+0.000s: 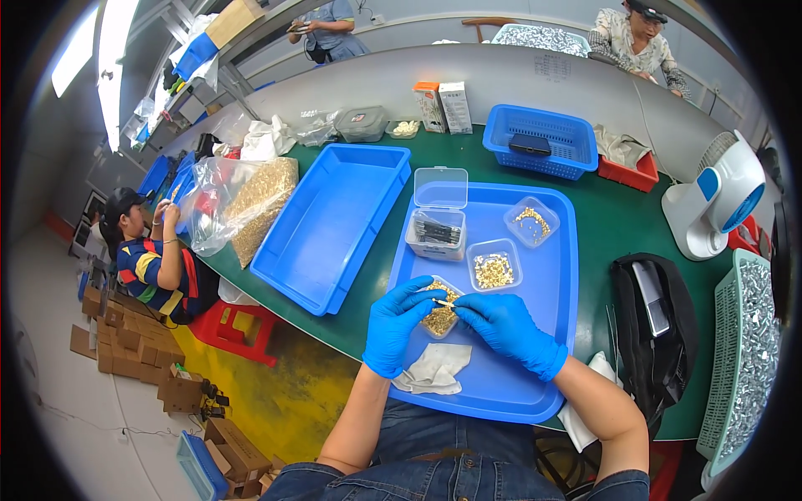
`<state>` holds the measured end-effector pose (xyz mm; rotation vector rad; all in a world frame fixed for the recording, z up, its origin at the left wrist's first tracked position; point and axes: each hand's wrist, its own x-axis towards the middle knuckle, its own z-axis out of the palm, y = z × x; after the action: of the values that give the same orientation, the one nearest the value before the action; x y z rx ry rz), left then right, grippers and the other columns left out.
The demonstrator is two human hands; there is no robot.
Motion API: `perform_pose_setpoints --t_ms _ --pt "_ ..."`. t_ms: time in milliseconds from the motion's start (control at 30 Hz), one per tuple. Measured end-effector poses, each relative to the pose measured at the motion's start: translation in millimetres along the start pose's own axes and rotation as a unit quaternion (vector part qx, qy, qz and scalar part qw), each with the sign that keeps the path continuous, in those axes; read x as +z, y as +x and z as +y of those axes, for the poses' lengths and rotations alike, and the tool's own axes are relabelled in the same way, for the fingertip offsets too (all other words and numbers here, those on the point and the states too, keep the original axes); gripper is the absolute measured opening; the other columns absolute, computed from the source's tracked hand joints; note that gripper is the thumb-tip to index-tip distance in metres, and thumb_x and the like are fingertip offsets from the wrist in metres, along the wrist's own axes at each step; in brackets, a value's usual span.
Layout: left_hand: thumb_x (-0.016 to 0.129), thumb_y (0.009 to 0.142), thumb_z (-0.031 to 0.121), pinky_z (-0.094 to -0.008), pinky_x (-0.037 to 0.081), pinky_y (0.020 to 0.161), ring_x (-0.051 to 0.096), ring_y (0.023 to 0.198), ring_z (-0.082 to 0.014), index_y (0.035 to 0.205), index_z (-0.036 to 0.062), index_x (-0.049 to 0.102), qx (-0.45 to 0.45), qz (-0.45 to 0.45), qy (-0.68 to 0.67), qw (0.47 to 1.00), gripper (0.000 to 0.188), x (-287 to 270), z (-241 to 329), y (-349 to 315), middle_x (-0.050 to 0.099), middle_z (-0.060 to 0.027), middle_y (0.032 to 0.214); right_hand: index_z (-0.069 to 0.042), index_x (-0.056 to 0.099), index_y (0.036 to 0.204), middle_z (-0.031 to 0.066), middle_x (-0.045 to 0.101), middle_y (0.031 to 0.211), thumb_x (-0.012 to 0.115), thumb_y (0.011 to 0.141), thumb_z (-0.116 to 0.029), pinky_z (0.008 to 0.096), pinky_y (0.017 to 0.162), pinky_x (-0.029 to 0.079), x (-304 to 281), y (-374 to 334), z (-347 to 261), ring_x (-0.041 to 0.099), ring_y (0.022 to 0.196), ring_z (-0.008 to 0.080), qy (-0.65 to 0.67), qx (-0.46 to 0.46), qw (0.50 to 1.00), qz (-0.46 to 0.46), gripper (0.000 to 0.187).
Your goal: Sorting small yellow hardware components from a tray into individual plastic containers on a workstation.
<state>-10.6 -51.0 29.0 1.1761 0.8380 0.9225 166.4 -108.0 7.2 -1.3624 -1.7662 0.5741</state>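
Observation:
Both my hands wear blue gloves and meet over a clear square tub of small gold parts [438,322]. Between the fingertips is a small, thin gold-coloured piece [443,303]; its exact kind is too small to tell. My left hand [403,321] pinches its left end. The thumb and forefinger of my right hand [510,328] close on its right end. Beyond them in the blue tray [539,401] stand a second tub of gold parts [494,268], a tub with a few gold bits [532,224], and a lidded box of dark thin pieces [437,232]. A white cloth [434,368] lies below my left hand.
Left of the tray are a blue shallow bin [330,225] and a plastic bag of gold parts [261,200]. A blue basket [543,138], white fan [714,196], black bag [660,334] and crate of silver parts [739,359] stand rightward. Other people work nearby.

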Motion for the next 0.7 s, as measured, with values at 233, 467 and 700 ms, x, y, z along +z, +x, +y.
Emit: perform_pose_setpoints --t_ms 233,467,700 --pt "0.059 0.082 -0.002 -0.0255 0.047 0.085 0.058 0.099 -0.0135 0.117 0.0005 0.056 -0.04 -0.044 -0.019 0.998 0.035 1 -5 0 0.062 -0.0115 0.11 -0.003 0.059 0.105 0.0117 0.065 0.08 0.056 0.09 -0.018 0.029 0.062 0.05 -1 1 2 0.064 0.067 0.0186 0.129 0.093 0.986 -0.059 0.021" --pt "0.065 0.077 0.009 -0.0331 0.042 0.082 0.058 0.093 -0.0191 0.106 0.008 0.063 0.144 -0.099 0.485 0.857 0.029 -10 -6 15 0.06 -0.006 0.103 -0.002 0.057 0.104 0.0111 0.065 0.078 0.053 0.091 -0.015 0.0274 0.06 0.051 -3 4 6 0.066 0.066 0.0169 0.203 0.102 0.974 0.021 0.019" --pt "0.067 0.072 0.017 -0.0365 0.037 0.08 0.057 0.087 -0.0252 0.094 0.0117 0.067 0.19 -0.126 0.68 0.697 0.023 -13 -18 22 0.058 -0.0079 0.088 -0.002 0.057 0.104 0.0109 0.065 0.078 0.053 0.091 -0.015 0.0271 0.06 0.051 -1 3 7 0.065 0.066 0.0166 0.193 0.096 0.977 -0.003 0.019"
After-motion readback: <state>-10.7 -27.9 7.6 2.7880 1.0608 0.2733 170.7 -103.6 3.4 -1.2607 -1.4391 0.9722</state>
